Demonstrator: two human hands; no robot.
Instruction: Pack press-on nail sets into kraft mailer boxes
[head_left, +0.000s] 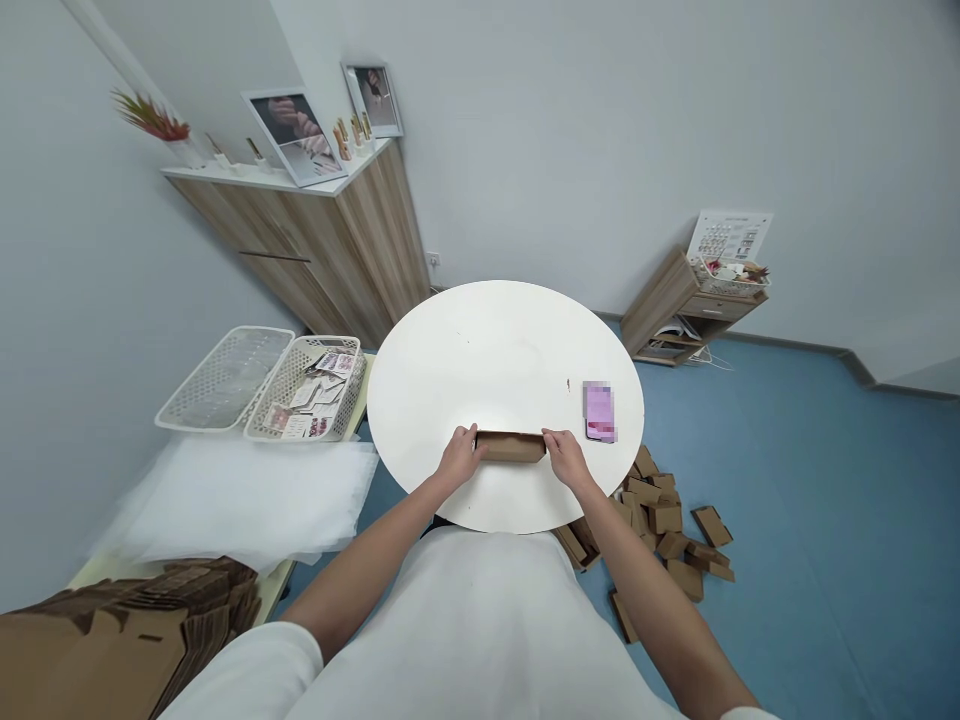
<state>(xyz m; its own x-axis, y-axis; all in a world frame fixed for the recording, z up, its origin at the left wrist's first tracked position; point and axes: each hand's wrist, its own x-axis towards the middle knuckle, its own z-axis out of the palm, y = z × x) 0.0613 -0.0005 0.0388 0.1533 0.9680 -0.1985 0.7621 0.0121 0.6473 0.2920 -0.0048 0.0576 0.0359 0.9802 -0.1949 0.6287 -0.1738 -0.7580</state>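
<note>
A small brown cardboard box [511, 447] rests on the round white table [495, 340] in front of me. Its long side faces me, and its hollow inside seems to show. My left hand [459, 457] grips the box's left end, fingers closed on the edge. At the right end, my right hand [568, 457] pinches the other edge in the same way. A phone [599, 411], its screen blurred, lies on the table to the right of my right hand.
Finished-looking cardboard boxes [666, 518] are heaped on the blue floor to the right. On the left side table are flat cardboard blanks [142, 640], translucent white sheets [240, 495], a white basket of cards [345, 400] and a basket of clear plastic items [225, 380]. A wooden cabinet [382, 240] stands behind.
</note>
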